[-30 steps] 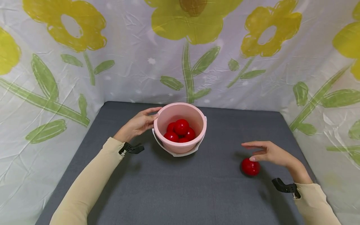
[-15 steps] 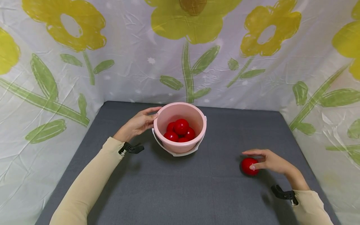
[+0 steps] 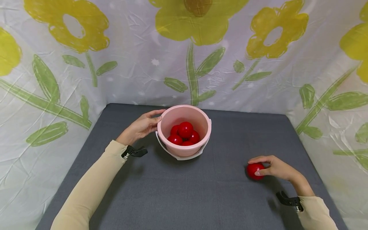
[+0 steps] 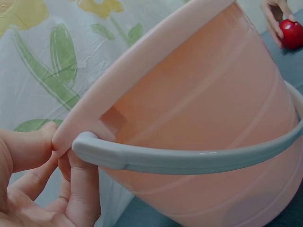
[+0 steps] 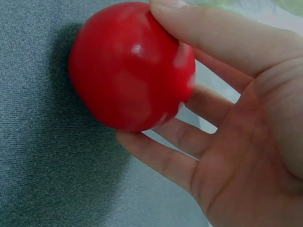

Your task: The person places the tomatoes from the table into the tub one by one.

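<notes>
My left hand [image 3: 139, 127] pinches the rim of a pink bucket [image 3: 176, 149] at its left side. In the left wrist view, thumb and fingers meet at that rim beside the end of the pale handle [image 4: 189, 162]. Several glossy red balls [image 3: 185, 129] lie inside the bucket. To the right, my right hand [image 3: 278, 168] grips another red ball [image 3: 252, 171] on the table. Seen from the right wrist, the thumb lies over one side of this smooth ball [image 5: 128, 71] and the fingers go round the other.
A dark grey cloth [image 3: 184, 195] covers the table. Behind and at both sides hangs a pale curtain [image 3: 138, 70] printed with yellow flowers. A stretch of table lies between the bucket and the right hand. Black wrist mounts [image 3: 135, 151] sit on both forearms.
My right hand has come down from above the red ball and closed thumb and fingers round it. The left hand and the bucket have stayed in place.
</notes>
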`<state>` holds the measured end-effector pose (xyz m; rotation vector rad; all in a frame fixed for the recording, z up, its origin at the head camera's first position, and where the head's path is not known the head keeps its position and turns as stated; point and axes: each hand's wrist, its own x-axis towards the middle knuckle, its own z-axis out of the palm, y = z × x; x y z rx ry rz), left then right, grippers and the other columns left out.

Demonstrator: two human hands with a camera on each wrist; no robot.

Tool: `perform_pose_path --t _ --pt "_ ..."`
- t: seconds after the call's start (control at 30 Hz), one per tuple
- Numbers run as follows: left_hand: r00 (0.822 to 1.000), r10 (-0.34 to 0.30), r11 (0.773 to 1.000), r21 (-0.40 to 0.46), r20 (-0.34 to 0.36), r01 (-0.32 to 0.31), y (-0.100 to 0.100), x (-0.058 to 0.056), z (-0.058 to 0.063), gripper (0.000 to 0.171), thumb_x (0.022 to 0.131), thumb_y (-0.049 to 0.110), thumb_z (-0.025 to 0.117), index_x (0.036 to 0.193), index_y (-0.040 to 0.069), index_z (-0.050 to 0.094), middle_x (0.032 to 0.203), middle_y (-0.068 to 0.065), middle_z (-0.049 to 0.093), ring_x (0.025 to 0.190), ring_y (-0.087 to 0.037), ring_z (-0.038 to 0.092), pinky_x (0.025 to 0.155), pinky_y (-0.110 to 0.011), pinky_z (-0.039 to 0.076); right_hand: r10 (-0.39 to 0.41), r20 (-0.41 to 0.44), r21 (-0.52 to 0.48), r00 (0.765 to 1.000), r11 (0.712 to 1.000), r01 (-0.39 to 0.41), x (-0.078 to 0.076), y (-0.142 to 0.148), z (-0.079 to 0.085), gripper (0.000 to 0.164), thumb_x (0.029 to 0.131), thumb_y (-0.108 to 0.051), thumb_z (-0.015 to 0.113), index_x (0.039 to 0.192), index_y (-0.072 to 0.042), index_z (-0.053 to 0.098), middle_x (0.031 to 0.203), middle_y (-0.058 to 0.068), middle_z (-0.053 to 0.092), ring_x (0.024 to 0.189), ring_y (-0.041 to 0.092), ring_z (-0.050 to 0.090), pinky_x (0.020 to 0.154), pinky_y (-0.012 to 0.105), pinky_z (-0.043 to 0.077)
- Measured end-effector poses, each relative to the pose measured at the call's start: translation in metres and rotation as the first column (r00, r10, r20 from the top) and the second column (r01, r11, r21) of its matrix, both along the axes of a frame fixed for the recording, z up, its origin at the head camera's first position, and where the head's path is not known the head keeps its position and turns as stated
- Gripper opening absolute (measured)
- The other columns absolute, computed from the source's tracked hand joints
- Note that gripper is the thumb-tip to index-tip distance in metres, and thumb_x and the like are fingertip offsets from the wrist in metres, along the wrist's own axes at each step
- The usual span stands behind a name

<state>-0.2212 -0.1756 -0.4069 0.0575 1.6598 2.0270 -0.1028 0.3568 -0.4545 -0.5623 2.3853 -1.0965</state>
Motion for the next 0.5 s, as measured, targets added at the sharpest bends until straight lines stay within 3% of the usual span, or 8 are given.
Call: perform_pose_path --t 0.5 --pt "1.000 -0.003 1.000 -0.011 -0.004 0.003 0.000 0.001 0.001 0.053 0.103 0.011 0.051 0.154 0.015 0.036 0.130 -0.001 0.058 0.094 -0.007 0.070 0.077 -0.022 0.060 0.049 -0.037 0.064 0.998 0.997 -0.046 -0.020 -0.011 0.029 0.044 0.090 -0.024 0.073 0.128 -0.004 0.064 0.132 0.021 0.062 0.109 -0.009 0.052 0.080 0.024 0.056"
